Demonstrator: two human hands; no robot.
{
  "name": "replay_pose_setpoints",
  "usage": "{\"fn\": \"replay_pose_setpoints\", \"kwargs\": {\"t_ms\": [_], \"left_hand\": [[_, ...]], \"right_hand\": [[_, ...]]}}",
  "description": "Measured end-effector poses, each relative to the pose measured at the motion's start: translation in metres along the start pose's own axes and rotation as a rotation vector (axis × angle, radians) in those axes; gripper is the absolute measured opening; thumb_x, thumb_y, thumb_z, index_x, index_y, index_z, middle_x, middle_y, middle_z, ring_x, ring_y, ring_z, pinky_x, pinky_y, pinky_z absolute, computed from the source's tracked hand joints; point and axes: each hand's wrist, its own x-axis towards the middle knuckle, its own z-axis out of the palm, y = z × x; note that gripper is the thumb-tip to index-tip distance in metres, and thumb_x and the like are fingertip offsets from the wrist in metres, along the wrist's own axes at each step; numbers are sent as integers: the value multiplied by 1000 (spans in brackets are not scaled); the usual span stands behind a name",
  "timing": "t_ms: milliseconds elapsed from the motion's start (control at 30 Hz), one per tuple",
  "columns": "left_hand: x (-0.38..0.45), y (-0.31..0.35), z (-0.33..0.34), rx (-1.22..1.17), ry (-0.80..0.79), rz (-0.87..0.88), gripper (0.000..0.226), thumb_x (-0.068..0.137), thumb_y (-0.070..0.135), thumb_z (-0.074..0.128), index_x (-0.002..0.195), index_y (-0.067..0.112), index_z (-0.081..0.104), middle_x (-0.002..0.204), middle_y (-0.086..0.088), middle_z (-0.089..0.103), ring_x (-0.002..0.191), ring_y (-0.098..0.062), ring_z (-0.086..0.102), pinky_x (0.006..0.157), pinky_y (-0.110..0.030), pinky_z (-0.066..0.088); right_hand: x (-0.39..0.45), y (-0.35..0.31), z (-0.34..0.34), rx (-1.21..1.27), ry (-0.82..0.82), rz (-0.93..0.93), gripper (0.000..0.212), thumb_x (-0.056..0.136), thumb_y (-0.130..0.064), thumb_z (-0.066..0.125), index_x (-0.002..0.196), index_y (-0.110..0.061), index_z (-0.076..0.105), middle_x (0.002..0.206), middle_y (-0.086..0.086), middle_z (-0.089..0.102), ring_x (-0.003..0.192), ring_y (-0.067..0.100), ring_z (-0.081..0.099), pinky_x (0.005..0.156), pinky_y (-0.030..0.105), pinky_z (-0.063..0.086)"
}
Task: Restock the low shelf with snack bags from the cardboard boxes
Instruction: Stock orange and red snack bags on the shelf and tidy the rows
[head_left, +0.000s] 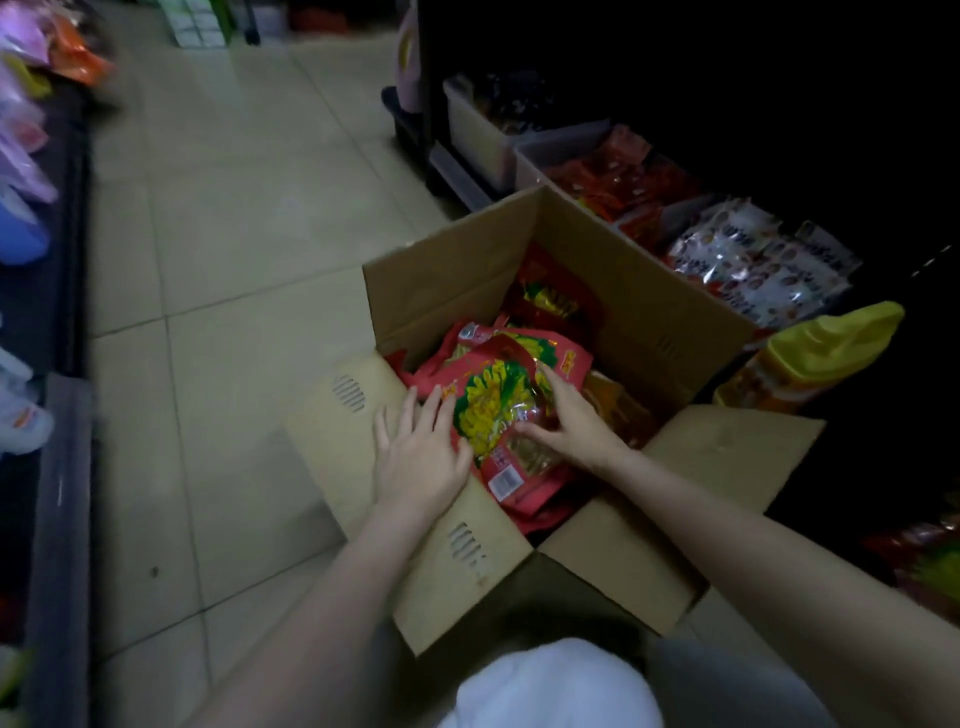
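Note:
An open cardboard box (457, 270) stands on the floor in front of me, flaps spread wide. Inside lie several red snack bags with a yellow and green print. The top snack bag (496, 410) sits between both hands. My left hand (418, 452) touches its left edge with straight fingers, palm over the box's left flap. My right hand (569, 415) grips the bag's right side, fingers curled on it. The low shelf (649, 208) runs along the right, dark, holding red and silver bags.
Clear plastic bins (483, 140) stand on the low shelf at the back right. A yellow-capped orange package (810, 358) leans beside the box's right wall. Another shelf with pink and orange bags (31, 130) lines the left. Tiled floor (234, 234) lies open between them.

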Motion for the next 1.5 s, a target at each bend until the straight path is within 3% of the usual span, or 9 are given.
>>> {"fn": "replay_pose_setpoints", "kwargs": {"t_ms": [200, 333, 500, 567, 700, 833, 1100, 1300, 1500], "left_hand": [[25, 17, 9, -13, 39, -139, 62, 94, 41, 30, 150, 21, 12, 156, 4, 20, 144, -16, 12, 113, -56, -5], [34, 20, 0, -96, 90, -157, 67, 95, 46, 34, 150, 16, 10, 155, -3, 23, 142, -17, 22, 114, -53, -1], [77, 21, -16, -986, 69, -304, 103, 73, 65, 61, 149, 12, 16, 146, -11, 39, 132, -29, 41, 111, -40, 31], [75, 18, -17, -1135, 63, -285, 81, 71, 47, 75, 135, 8, 44, 126, -8, 58, 119, -28, 55, 98, -33, 43], [58, 13, -10, -934, 247, -199, 55, 75, 26, 77, 120, 9, 52, 110, -8, 65, 102, -28, 62, 89, -41, 49], [46, 13, -3, -785, 407, -201, 56, 84, 27, 68, 133, 15, 44, 116, -6, 63, 104, -28, 59, 85, -34, 47], [42, 18, -33, -1013, 413, -126, 51, 82, 14, 70, 127, 12, 48, 107, 8, 58, 94, -4, 58, 78, -5, 40], [64, 58, -117, -1360, 138, 123, 36, 79, 11, 70, 109, 26, 55, 100, 10, 68, 86, -1, 66, 80, -20, 53], [89, 148, -177, -1344, -161, 388, 27, 80, 17, 69, 103, 28, 60, 102, 3, 71, 91, -14, 69, 84, -31, 54]], "right_hand": [[35, 1, 10, 86, -79, -97, 82, 75, -28, 77, 143, -29, 31, 141, 10, 39, 132, 24, 38, 109, 36, 33], [42, -1, -17, 20, 205, -201, 73, 75, -17, 75, 137, -27, 38, 137, 4, 44, 125, 20, 45, 102, 36, 40], [33, -27, -57, 648, 212, -295, 73, 75, -3, 74, 137, -18, 38, 128, -1, 47, 114, 11, 52, 97, 23, 45], [35, -30, -53, 646, 70, -303, 77, 78, -7, 72, 142, -23, 33, 133, -6, 43, 116, 3, 50, 98, 17, 44], [40, 5, -42, 597, 253, 58, 68, 87, -27, 65, 145, -28, 30, 145, 6, 36, 128, 16, 42, 106, 34, 38], [38, 43, -25, 204, 149, 318, 98, 76, -33, 76, 150, -16, 13, 149, 18, 27, 136, 35, 30, 112, 43, 27], [41, -26, -46, 626, 512, 151, 76, 80, -5, 69, 142, -24, 30, 130, 10, 53, 118, 26, 54, 102, 44, 44], [-19, -46, -204, 241, 607, -388, 49, 79, 2, 64, 124, -8, 46, 110, -5, 52, 100, -1, 52, 95, 27, 43], [-106, -24, -309, 510, 572, -144, 22, 91, -2, 51, 83, -16, 66, 58, -18, 66, 56, -8, 58, 62, 7, 46]]}}
